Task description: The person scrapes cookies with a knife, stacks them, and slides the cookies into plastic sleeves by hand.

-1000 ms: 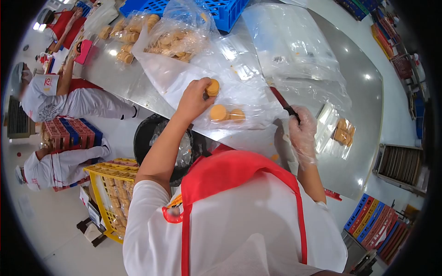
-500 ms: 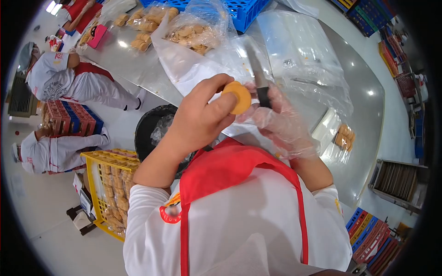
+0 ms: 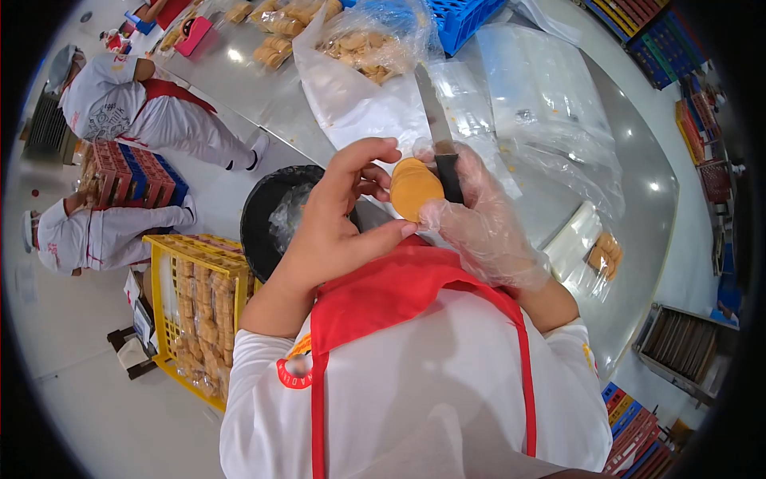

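Observation:
Round golden biscuits (image 3: pixel 417 191), stacked together, are between my two hands in front of the red apron. My left hand (image 3: pixel 339 209), bare, has its fingers spread and curved beside the stack; whether the fingertips touch it is unclear. My right hand (image 3: pixel 483 211) wears a clear plastic glove. Its fingers are wrapped round the black handle of a knife (image 3: pixel 435 112), whose blade points up and away, and they also hold the biscuits' right side. Beyond my hands, a clear bag of biscuits (image 3: pixel 363 52) lies on white plastic sheeting (image 3: pixel 359 108) on the metal table (image 3: pixel 642 255).
Clear plastic bags (image 3: pixel 542 88) and a blue crate (image 3: pixel 467 20) are on the table, with wrapped biscuits (image 3: pixel 605 254) at right. A black bin (image 3: pixel 259 227) and yellow crate (image 3: pixel 163 307) stand at left. Two co-workers (image 3: pixel 171 116) (image 3: pixel 108 238) are farther left.
The biscuits have come up from the table, first in my left hand, now against my right. My left fingers have spread. The knife has swung in, its blade now pointing away.

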`<state>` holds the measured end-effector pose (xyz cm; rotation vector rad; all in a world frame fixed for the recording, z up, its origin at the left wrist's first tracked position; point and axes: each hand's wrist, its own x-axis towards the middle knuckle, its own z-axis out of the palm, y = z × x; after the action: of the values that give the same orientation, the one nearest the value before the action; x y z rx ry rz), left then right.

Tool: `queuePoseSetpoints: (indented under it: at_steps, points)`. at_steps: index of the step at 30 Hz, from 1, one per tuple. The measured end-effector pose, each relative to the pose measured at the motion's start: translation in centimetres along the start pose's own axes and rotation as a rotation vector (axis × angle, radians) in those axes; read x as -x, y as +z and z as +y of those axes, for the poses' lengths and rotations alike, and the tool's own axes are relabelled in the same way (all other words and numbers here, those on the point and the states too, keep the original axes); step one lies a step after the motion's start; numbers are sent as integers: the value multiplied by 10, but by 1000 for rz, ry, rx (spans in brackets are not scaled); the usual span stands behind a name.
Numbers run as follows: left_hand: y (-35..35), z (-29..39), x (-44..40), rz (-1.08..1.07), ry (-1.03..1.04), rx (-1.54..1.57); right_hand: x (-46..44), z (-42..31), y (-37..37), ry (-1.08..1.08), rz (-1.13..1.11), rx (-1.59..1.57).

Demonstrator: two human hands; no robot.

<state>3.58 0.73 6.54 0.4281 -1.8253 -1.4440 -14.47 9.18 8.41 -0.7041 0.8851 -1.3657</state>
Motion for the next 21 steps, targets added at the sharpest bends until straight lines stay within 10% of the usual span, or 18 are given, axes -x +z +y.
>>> queuePoseSetpoints:
  at_steps: [21]
  points:
    - [2,0,18,244,-323,462,-14,9,4,81,56,109]
